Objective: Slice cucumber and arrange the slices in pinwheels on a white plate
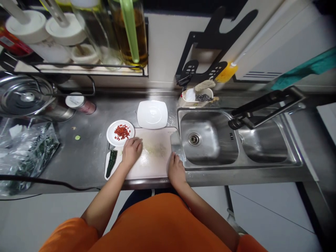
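Note:
My right hand (pixel 176 169) is wrapped round the handle of a cleaver (pixel 177 142), its broad blade over the right edge of the white cutting board (pixel 147 169). My left hand (pixel 132 151) is over the left part of the board, fingers curled together; anything under them is hidden. Just beyond it, a small white plate (pixel 110 134) holds chopped red pieces (pixel 122 132). A dark green piece that looks like cucumber (pixel 111 163) lies at the board's left end. Behind the board sits a white square dish (pixel 152 114). Wet traces mark the board's middle.
Right of the board is a double steel sink (pixel 210 136) with a black faucet (pixel 257 105). A plastic bag of greens (pixel 34 154), a steel pot (pixel 28 94) and a pink-labelled can (pixel 80 103) stand left. A rack (pixel 86 70) holds jars and bottles at the back.

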### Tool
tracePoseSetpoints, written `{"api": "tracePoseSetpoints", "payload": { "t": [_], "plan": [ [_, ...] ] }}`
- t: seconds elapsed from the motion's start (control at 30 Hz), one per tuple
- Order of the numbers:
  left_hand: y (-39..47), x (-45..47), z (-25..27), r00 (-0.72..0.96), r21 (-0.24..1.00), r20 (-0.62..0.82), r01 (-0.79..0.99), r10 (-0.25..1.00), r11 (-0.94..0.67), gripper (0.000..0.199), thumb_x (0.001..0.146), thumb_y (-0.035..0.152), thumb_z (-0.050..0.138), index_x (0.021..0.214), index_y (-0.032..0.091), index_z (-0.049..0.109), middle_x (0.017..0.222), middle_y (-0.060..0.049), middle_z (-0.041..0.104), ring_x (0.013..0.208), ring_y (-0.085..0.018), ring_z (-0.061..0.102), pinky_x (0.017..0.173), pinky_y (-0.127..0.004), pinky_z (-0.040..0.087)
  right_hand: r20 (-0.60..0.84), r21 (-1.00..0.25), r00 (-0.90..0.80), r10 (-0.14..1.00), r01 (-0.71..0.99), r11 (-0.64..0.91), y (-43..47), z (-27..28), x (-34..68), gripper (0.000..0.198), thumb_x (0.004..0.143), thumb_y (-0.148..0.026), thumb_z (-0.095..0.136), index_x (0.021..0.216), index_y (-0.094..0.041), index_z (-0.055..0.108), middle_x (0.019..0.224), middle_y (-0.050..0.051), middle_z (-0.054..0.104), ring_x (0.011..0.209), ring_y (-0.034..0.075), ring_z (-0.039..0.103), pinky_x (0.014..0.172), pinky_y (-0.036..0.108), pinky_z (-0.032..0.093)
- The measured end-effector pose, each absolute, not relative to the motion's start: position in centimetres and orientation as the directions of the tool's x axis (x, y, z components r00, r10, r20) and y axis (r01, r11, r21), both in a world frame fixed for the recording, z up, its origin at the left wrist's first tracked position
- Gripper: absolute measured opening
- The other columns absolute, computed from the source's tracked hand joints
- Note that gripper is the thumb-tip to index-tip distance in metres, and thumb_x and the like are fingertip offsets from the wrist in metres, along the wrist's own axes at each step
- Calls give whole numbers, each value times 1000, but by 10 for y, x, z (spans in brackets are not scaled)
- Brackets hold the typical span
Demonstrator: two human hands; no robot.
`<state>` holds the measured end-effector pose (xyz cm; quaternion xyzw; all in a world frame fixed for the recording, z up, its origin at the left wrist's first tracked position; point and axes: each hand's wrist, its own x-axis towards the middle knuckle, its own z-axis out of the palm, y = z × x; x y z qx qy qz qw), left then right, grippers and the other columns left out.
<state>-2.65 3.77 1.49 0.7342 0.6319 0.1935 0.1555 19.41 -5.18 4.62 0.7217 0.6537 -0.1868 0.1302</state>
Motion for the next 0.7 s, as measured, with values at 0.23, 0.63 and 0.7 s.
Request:
{"api": "tracePoseSetpoints", "payload": {
  "t": [0.23, 0.63, 0.7],
  "plan": [
    [93, -7, 43, -65, 488, -41, 870, 997, 77, 35, 85, 26, 45, 114, 16, 60, 110, -13, 63, 103, -26, 56, 91, -38, 43, -476, -18, 63, 877, 997, -81, -47, 47, 189, 60, 85, -3, 27, 145, -5, 27, 139, 26, 37, 103, 29, 51, 78, 42, 48],
    [169, 11, 34, -246, 347, -292, 873, 924, 342, 27, 84, 22, 47, 99, 3, 58, 91, -26, 64, 92, -30, 62, 82, -40, 45, -420, -187, 0, 908, 979, -87, 47, 61, 206, 42, 87, -10, 35, 127, -8, 46, 113, 19, 54, 105, 25, 49, 85, 34, 40],
    [174, 10, 30, -237, 368, -300, 865, 924, 341, 25, 83, 22, 49, 94, 2, 59, 87, -26, 64, 92, -30, 62, 81, -39, 46, -406, -284, -1, 914, 951, -125, 91, 51, 210, 36, 88, -14, 35, 120, -7, 50, 109, 17, 56, 104, 23, 50, 89, 33, 38]
  ]
}}
